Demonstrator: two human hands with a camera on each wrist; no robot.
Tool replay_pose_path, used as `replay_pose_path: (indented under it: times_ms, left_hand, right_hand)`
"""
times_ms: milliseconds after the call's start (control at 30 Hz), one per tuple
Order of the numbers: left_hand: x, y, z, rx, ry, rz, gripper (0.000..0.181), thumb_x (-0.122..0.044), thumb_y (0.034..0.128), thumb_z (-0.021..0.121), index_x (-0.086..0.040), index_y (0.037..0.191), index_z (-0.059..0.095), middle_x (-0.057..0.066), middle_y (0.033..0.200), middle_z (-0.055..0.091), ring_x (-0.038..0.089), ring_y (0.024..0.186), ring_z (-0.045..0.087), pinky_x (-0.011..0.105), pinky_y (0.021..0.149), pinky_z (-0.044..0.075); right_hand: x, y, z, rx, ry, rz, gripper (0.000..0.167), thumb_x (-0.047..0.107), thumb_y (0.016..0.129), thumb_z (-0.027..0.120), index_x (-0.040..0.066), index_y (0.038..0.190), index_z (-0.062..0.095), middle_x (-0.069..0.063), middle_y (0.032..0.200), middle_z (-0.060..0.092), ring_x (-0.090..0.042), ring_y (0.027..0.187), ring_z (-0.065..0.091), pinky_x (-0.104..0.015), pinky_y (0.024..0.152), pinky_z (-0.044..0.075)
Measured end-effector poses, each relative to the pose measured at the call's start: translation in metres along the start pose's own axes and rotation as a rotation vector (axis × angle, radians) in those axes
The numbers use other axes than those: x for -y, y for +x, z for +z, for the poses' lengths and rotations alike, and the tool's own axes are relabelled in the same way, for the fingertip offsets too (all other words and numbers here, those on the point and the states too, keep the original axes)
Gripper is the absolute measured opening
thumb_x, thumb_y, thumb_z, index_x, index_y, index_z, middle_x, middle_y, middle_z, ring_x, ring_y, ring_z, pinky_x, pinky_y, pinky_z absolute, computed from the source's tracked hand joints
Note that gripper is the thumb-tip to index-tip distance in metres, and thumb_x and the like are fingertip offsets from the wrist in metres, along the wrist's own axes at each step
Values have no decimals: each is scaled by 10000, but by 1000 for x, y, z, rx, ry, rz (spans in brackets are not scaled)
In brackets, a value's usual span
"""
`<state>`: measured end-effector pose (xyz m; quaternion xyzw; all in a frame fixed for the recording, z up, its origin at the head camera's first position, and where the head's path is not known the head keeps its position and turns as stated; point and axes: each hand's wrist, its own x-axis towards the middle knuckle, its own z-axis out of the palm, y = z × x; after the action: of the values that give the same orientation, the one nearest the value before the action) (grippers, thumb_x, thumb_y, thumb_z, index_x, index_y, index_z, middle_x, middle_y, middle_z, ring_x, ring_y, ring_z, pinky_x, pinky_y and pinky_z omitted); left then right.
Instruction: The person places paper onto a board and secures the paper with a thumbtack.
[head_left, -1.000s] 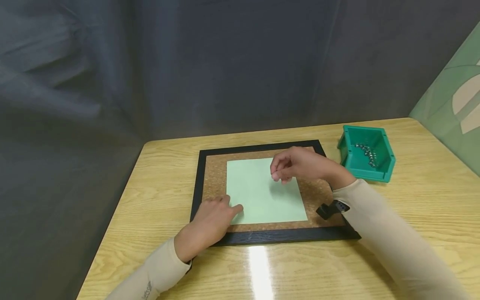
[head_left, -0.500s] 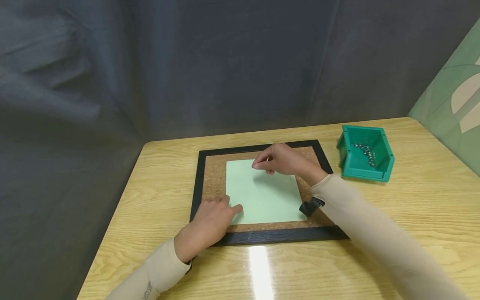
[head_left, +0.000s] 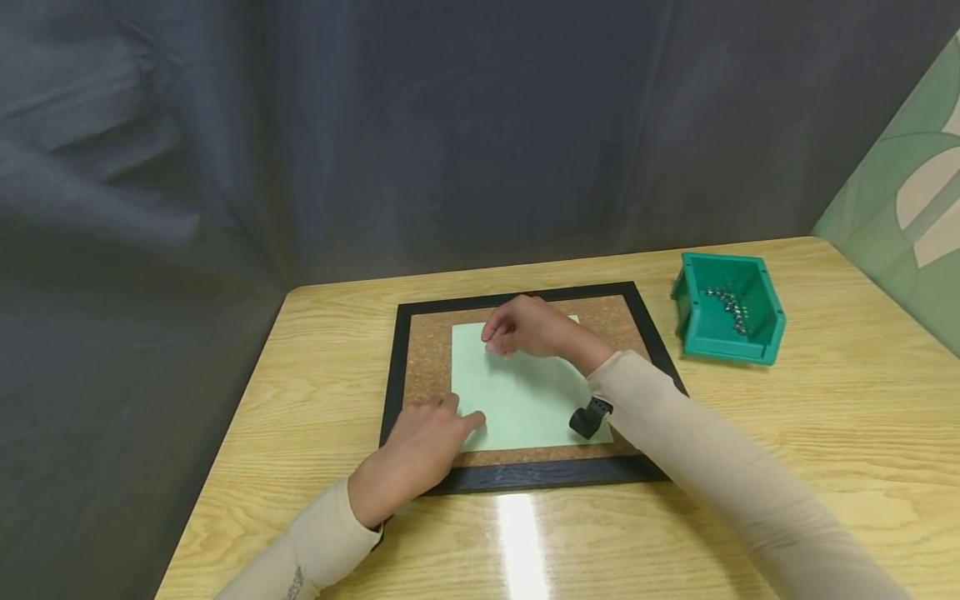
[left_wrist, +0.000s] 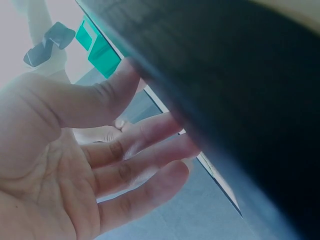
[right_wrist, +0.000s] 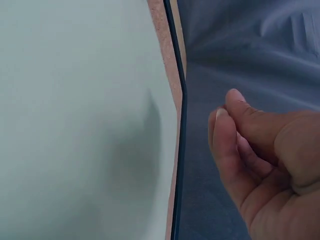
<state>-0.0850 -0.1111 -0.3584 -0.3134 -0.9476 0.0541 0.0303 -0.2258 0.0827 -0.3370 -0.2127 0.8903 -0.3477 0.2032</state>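
A pale green sheet of paper (head_left: 517, 412) lies on a cork board (head_left: 427, 354) with a black frame (head_left: 525, 477). My left hand (head_left: 427, 440) reaches over the frame's left part, its fingers resting at the paper's lower left edge. In the left wrist view its fingers (left_wrist: 145, 192) look relaxed and extended by the dark frame. My right hand (head_left: 531, 327) hovers over the paper's upper part, thumb and forefinger tips together. In the right wrist view those fingertips (right_wrist: 223, 122) meet with the other fingers curled behind; whether something tiny sits between them is hidden.
On the right of the wooden table (head_left: 322, 367) stands a green bin (head_left: 727, 350) with several small shiny metal pieces (head_left: 731, 308) inside. A dark curtain (head_left: 480, 142) hangs behind the table's back edge. Light glares off the table in front of the board.
My right hand has moved left across the paper, from its right side toward its upper left, fingertips still together. The left hand has stayed in place.
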Motion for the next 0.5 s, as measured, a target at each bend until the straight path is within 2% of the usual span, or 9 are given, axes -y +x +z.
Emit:
replay_pose_path:
  times_ms: [167,400,500]
  left_hand:
    - [0,0,0,-12,10,3,280,-26,850,742,-237,1028,692,46,761,598,169,611,534,277,431,334]
    - [-1,0,1,-12,18,8,283,-39,846,755,-237,1039,693,49,776,611,172,637,558,282,440,363]
    - [-1,0,1,-11,12,10,291,-40,846,757,-237,1052,697,52,784,616,169,633,555,279,435,361]
  right_hand:
    - [-3,2,4,4,0,-35,167,238,961,671,134,1072,739,-30,990,742,-115,847,704,-303,784,558]
    - [-5,9,9,-36,-1,6,171,284,953,683,158,1033,766,-4,914,762,-138,816,725,-311,769,561]
    - [-6,13,12,-45,31,35,142,266,950,691,166,1016,767,6,910,758,-134,802,726,-301,748,558]
